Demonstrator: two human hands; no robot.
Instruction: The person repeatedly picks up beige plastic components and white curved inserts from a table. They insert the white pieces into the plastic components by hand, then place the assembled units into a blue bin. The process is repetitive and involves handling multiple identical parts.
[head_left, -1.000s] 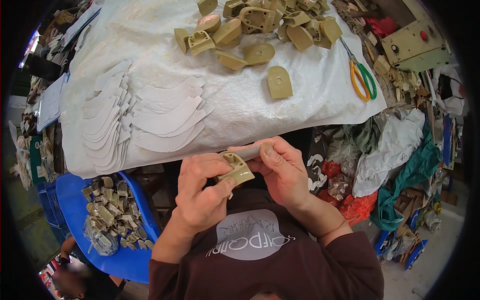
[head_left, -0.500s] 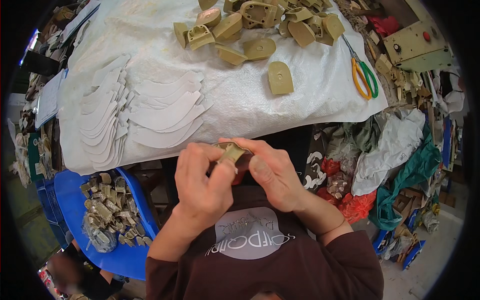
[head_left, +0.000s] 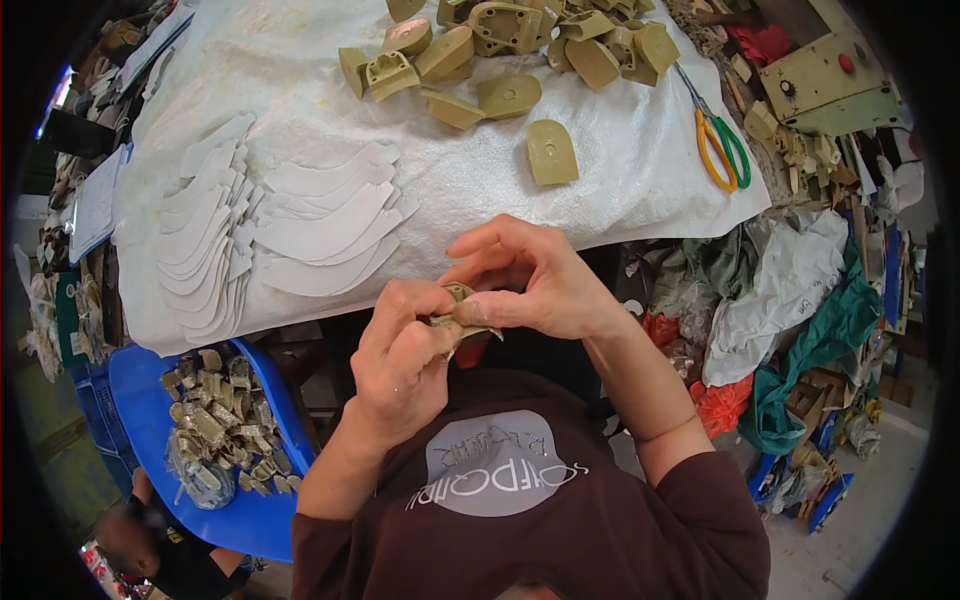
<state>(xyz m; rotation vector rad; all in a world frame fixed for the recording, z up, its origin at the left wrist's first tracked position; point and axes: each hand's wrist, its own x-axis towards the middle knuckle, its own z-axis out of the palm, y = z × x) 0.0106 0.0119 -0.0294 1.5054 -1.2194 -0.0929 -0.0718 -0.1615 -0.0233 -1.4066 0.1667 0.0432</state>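
Note:
In front of my chest my left hand (head_left: pixel 403 355) pinches a small tan shoe heel (head_left: pixel 459 292) between thumb and fingers. A thin edge of material sticks out from its lower right side; the fingers cover most of the rest. My right hand (head_left: pixel 560 285) is on the other side. Its thumb touches the heel, while the other fingers are lifted and spread above it. Beyond my hands, a single tan heel (head_left: pixel 553 152) lies on the white sheet covering the table (head_left: pixel 470 200). To the left sit two overlapping stacks of curved white pieces (head_left: pixel 205 255) (head_left: pixel 325 225).
More tan heels (head_left: pixel 510 97) are heaped at the far side. Scissors (head_left: pixel 715 140) with orange and green handles lie at the right. A blue chair-like holder (head_left: pixel 235 520) carries several heels (head_left: pixel 225 410). Plastic bags (head_left: pixel 775 300) hang at the right. Another person (head_left: pixel 165 555) is at lower left.
My right hand has lifted and its fingers have come off the heel, leaving the thumb against it. My left hand still grips the heel, which has tilted slightly.

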